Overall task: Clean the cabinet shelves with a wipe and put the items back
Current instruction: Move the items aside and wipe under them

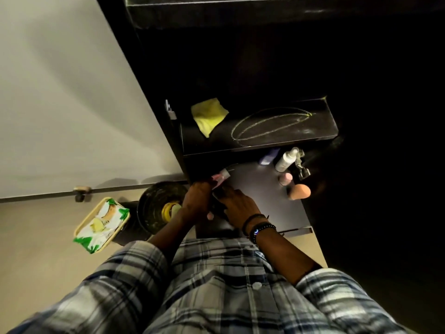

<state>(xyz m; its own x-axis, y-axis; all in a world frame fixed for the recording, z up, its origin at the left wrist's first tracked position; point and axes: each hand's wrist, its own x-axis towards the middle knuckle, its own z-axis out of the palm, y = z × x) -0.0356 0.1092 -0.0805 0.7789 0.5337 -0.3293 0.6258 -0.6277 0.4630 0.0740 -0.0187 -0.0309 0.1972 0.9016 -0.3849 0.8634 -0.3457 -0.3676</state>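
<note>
My left hand (196, 200) and my right hand (238, 207) meet at the front left corner of the lower shelf (260, 186) of a dark cabinet. The left hand grips a small pink and white tube (220, 179). The right hand, with bead bracelets on its wrist, closes over a dark item (218, 208) held between both hands; what it is cannot be told. A yellow cloth (209, 115) lies on the shelf above (289, 133), next to a chalky oval smear. A pack of wet wipes (101, 225) sits in a yellow tray on the floor at the left.
At the back right of the lower shelf stand a white spray bottle (286, 159), a purple tube (268, 157), a pink jar (285, 178), an orange make-up sponge (299, 191) and a metal eyelash curler (302, 168). A black bin (154, 203) holding a yellow roll stands on the floor.
</note>
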